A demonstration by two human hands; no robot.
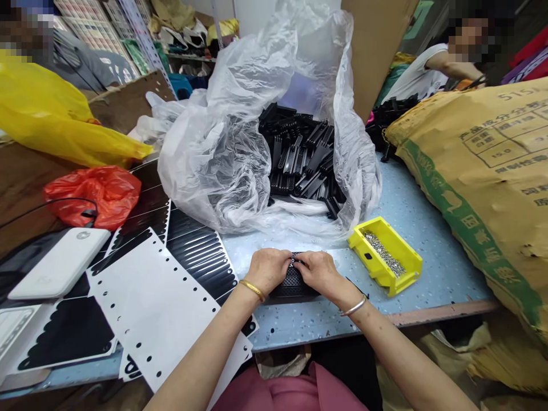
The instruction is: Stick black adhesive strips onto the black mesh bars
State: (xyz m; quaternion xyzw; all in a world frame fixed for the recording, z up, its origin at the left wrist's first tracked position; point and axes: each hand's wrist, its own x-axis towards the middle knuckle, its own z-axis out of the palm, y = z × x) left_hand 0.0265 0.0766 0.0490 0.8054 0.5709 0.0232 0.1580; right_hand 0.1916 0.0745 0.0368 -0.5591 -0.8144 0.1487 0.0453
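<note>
On the blue speckled table, a black plastic piece with a grid texture (pixel 293 278) lies between my hands. My left hand (pixel 270 269), fingers closed, grips its far edge from the left. Opposite it, my right hand (pixel 317 270) pinches the same edge, thumb and fingertips nearly meeting the left ones. A tiny silver bit (pixel 293 262) shows between the fingertips; its kind is too small to tell. Right of my hands stands a yellow bin (pixel 387 281) holding small silver metal parts (pixel 383 253). Beyond my hands, many black plastic strips (pixel 302 160) lie in a clear plastic bag (pixel 222 165).
White sheets with black stickers (pixel 166 308) cover the table's left side, near a white power bank (pixel 60 264) and a red plastic bag (pixel 94 194). A large yellow printed sack (pixel 492 171) leans in from the right. Another person (pixel 428 68) is behind it.
</note>
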